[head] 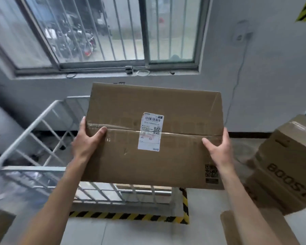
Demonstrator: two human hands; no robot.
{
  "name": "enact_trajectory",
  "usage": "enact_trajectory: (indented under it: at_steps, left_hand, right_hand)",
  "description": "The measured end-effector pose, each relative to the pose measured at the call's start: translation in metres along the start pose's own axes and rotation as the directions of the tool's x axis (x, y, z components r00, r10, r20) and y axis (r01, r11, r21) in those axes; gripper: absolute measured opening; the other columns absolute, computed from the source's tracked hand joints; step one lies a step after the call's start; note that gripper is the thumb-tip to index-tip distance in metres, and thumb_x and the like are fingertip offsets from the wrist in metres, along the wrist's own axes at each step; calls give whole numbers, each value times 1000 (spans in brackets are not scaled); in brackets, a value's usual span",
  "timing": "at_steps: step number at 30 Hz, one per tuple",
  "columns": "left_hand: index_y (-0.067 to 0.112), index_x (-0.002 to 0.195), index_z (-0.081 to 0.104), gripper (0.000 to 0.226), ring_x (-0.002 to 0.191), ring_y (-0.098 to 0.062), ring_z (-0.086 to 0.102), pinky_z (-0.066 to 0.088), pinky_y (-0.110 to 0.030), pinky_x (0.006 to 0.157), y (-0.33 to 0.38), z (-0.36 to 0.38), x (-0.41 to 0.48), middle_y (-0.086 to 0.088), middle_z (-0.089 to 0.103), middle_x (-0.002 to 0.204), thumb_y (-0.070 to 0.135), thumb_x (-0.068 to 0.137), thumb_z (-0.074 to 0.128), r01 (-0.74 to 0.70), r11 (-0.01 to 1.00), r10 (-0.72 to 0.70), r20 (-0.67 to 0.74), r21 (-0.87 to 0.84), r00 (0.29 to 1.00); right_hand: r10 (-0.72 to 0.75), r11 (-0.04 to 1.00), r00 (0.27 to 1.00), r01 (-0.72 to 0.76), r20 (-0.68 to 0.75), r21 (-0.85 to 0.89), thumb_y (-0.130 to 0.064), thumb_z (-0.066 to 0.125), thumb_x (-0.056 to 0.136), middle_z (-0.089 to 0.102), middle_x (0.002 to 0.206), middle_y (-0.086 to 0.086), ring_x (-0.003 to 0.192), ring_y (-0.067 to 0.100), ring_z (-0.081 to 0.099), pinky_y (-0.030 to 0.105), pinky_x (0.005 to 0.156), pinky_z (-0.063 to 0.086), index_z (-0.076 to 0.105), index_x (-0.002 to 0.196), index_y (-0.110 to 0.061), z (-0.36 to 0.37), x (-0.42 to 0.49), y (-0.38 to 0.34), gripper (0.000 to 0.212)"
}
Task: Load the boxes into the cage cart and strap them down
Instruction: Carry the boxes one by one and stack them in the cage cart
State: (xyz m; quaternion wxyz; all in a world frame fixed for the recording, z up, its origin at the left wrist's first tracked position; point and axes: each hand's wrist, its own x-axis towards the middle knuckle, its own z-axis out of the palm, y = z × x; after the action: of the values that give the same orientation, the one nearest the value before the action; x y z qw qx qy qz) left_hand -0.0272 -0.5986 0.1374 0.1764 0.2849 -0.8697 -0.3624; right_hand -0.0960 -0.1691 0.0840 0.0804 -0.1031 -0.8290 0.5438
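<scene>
While gripped at both short ends by fingers (83, 123) of left hand (88, 140) and right hand (217, 147), the brown taped cardboard box (180, 156) is held aloft, long axis crosswise. A white wire cage cart (25, 133) is noted below, leftward.

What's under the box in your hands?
Rails of the white cage cart and yellow-black floor tape show below the box. It hides most of the cart's inside.

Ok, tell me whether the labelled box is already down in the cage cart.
No, the left hand and right hand hold the labelled box up above the cage cart.
</scene>
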Motion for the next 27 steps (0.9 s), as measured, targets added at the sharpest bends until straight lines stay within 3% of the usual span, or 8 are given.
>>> enact_trajectory:
  at_steps: [7,17,21,24,27]
  left_hand:
    - [42,150,28,100,126,-35,57,46,-47,103,-83,-75,35,-4,59,142,83,64,58,139,990,-140,-121,-15,983]
    - [47,145,29,91,121,-31,60,47,-45,97,-155,-91,126,4,64,134,82,66,59,175,984,-176,-178,-20,968]
    - [49,145,30,90,120,-32,61,45,-44,93,-174,-85,187,4,65,132,82,67,58,189,982,-187,-167,-2,968]
    - [47,146,30,93,120,-32,60,45,-44,93,-188,-89,230,4,64,134,84,65,57,227,974,-221,-169,17,961]
    - [44,148,30,96,123,-30,59,47,-46,99,-205,-97,262,5,62,137,83,65,59,252,968,-246,-192,3,950]
  right_hand:
    - [-72,995,991,80,111,-65,-39,76,83,32,161,2,146,18,32,31,113,28,22,157,-21,105,-16,-57,94]
    - [-82,990,972,105,219,-94,-44,74,80,47,151,-5,137,17,46,46,112,39,29,152,-31,231,22,-88,86]
    - [-69,991,978,89,196,-100,-42,76,81,36,158,-1,143,17,37,33,111,31,24,156,-25,293,54,-97,93]
    - [-36,990,977,64,209,-127,-42,76,81,39,157,2,142,21,39,43,113,34,25,156,-23,341,77,-109,93]
    - [-23,990,968,57,249,-132,-45,75,81,42,154,0,138,22,44,44,110,38,26,155,-28,384,89,-122,91]
